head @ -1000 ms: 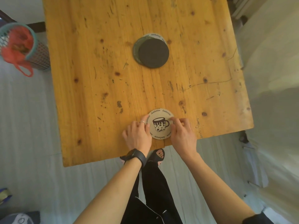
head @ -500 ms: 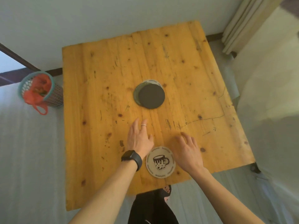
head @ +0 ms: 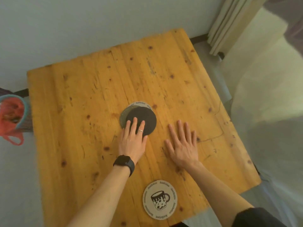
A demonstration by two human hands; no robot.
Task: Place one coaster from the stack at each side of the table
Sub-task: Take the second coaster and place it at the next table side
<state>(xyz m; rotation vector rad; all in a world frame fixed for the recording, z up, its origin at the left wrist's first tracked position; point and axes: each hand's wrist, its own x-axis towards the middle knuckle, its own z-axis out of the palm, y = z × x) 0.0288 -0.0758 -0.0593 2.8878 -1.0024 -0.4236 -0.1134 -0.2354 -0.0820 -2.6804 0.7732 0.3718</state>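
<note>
Place: a room in a home, most likely a living or dining corner.
Table (head: pixel 91 99): knotty, scratched pine boards, set against a plain pale wall (head: pixel 82 27).
Curtain (head: pixel 229 22): cream folds hanging to the floor in the far right corner.
Basket (head: pixel 24 110): a small bin on the floor at left, lined with a red plastic bag (head: pixel 9 115).
Coaster (head: pixel 160 199): printed with a mug drawing.

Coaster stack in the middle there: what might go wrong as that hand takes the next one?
The left hand lies with flat fingers on the dark top coaster of a skewed stack, so it might drag two along or scatter them. The placed mug coaster sits near the table edge; a forearm could nudge it off.
</note>
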